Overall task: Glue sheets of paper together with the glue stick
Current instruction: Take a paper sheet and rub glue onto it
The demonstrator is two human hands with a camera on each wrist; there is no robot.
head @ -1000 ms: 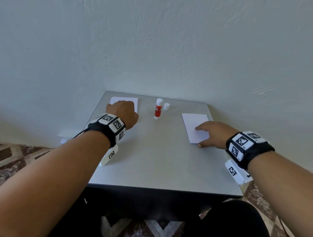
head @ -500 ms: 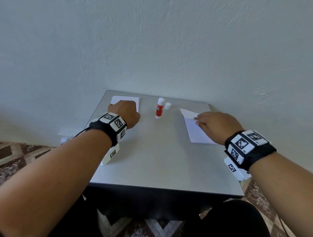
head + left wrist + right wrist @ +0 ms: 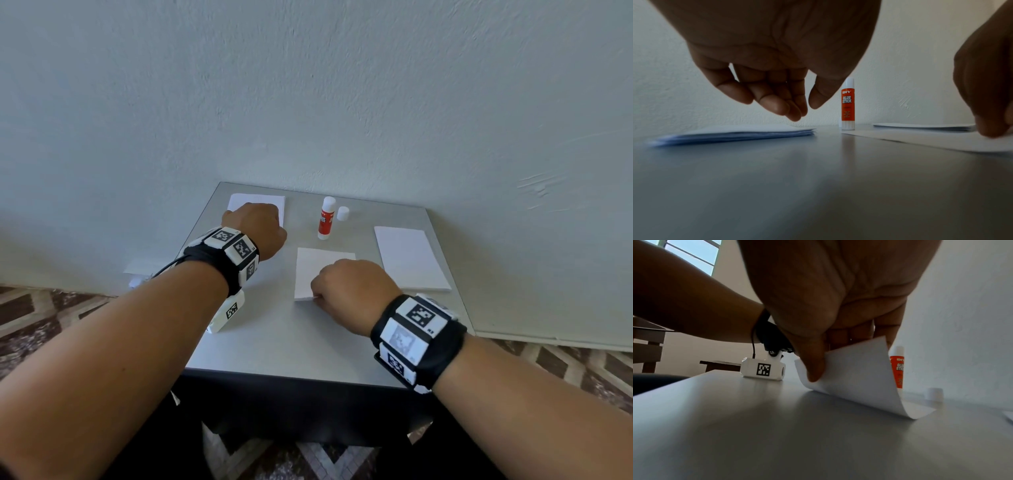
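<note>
Bare counter [image 3: 274, 342] lies open along the near edge; the upright glue stick [image 3: 325, 218] and its cap [image 3: 343, 213] stand at the back between the left paper stack [image 3: 255, 202] and right stack [image 3: 409, 257]; the wall [image 3: 308, 102] closes off the far side.

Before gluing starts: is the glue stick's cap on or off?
Off. The glue stick stands upright, its white cap on the table beside it.
</note>
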